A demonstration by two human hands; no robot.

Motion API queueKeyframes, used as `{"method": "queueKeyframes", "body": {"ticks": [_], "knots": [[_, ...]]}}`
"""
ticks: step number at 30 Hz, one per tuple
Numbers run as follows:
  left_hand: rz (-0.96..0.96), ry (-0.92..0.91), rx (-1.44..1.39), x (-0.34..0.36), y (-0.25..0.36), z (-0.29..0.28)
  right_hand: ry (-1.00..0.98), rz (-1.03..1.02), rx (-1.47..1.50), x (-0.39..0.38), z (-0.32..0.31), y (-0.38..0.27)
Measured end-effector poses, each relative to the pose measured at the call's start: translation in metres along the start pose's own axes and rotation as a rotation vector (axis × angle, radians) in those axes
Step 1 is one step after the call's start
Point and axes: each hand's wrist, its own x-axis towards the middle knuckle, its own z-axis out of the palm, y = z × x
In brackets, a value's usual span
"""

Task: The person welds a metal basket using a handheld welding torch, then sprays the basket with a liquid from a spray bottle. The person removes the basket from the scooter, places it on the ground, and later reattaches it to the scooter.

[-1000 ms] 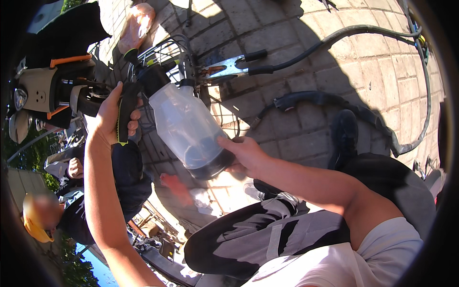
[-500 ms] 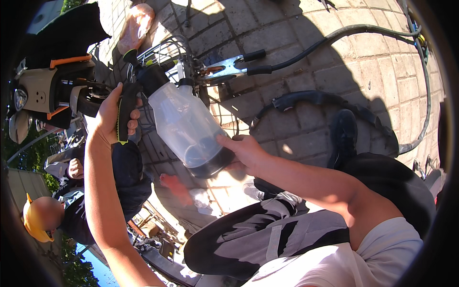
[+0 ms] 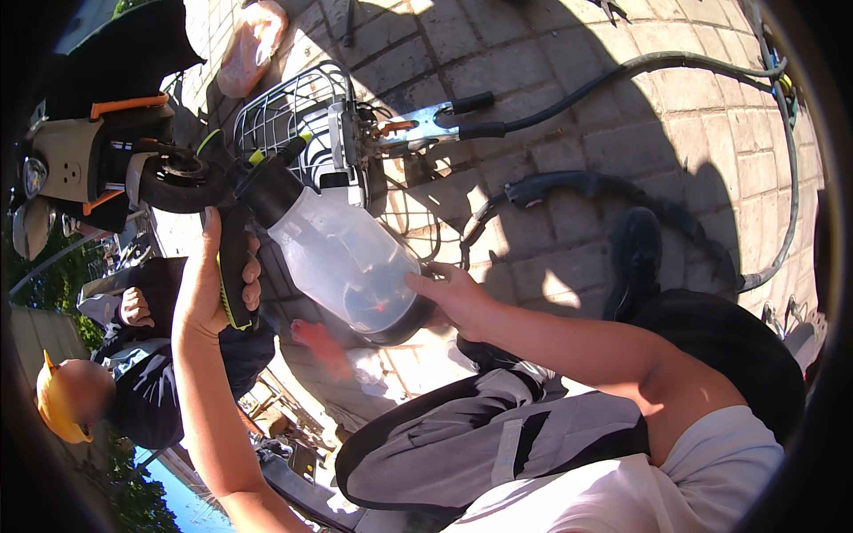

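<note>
A pump sprayer (image 3: 342,253) with a cloudy white plastic bottle and a black top lies tilted in the air in front of me. My left hand (image 3: 209,289) is wrapped round its black and yellow-green handle. At the dark base of the bottle, my right hand (image 3: 458,300) grips the lower end with the thumb on the side; its other fingers are mostly hidden behind. A little liquid seems to lie inside near the base. Beyond the sprayer's top, a wire basket (image 3: 289,111) stands on the paving, with a metal clamp (image 3: 418,126) at its right side.
A black cable (image 3: 613,75) runs from the clamp to the far right. A thick dark hose (image 3: 577,182) lies on the brick paving (image 3: 711,133). A scooter (image 3: 89,160) stands at the left, near a person in a yellow cap (image 3: 58,400). A plastic bag (image 3: 251,49) lies at the back.
My left hand and the sprayer's top have moved down toward me, and the bottle has turned to lie flatter. More of the wire basket shows. Both hands keep their hold.
</note>
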Motion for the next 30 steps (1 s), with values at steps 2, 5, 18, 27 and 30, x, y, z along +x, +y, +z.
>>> {"method": "queueKeyframes", "body": {"ticks": [2,5,18,27,30], "knots": [[0.043,0.048,-0.087,-0.034,-0.039,-0.004,-0.021,0.034,-0.098,0.006,-0.008,0.006],[0.149,0.103,-0.202,-0.082,-0.107,-0.007,-0.057,-0.062,-0.555,0.016,-0.023,0.013],[-0.207,0.852,-0.711,-0.18,-0.379,0.058,-0.049,-0.371,-2.765,0.058,-0.122,-0.144],[-0.457,0.668,-0.857,-0.173,-0.402,0.09,-0.075,-0.404,-2.79,0.049,-0.16,-0.128],[-0.495,0.62,-0.859,-0.171,-0.397,0.09,-0.342,-0.197,-2.819,0.035,-0.144,-0.131]]}}
